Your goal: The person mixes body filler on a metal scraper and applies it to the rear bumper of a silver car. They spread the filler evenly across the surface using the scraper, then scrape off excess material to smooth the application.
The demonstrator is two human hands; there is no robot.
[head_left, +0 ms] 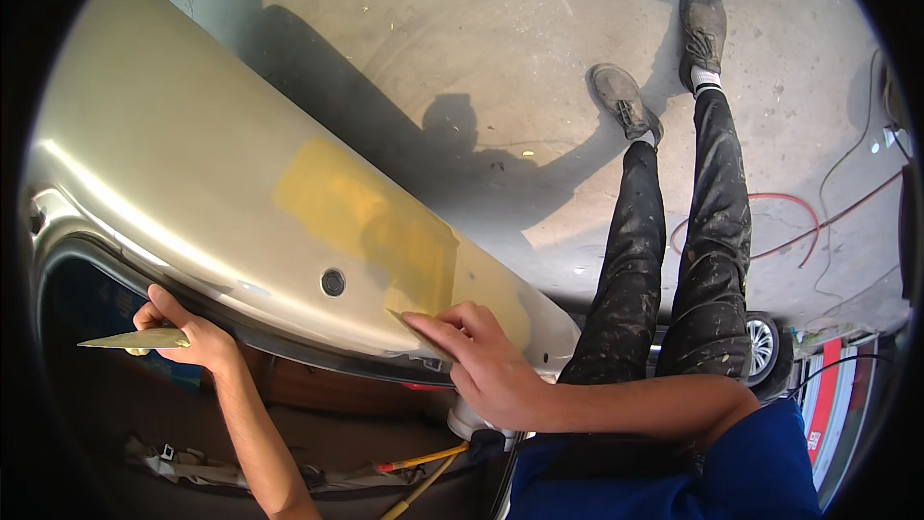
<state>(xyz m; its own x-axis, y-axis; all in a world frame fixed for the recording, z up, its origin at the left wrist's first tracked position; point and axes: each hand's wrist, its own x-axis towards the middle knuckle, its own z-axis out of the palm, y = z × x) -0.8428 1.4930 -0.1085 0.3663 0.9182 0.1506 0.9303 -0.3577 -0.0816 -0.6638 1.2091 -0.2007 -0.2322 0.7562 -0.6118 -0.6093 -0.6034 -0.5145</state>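
Observation:
My left hand (192, 327) grips a flat board (115, 340) with pale yellow paste on it, held over the car's dark open interior. My right hand (472, 356) has a thin flat spreader (417, 332) pinched in its fingers, its blade against the lower end of a yellow filler patch (356, 212). The patch lies on the champagne-coloured car body panel (164, 135), beside a small round black fitting (333, 281).
My legs stand right of the panel on concrete floor (500, 58). A red hose (770, 197), cables and a car wheel (760, 351) are at right. Below the panel, the interior holds straps, yellow-handled tools (423, 457) and a white cylindrical container (462, 419).

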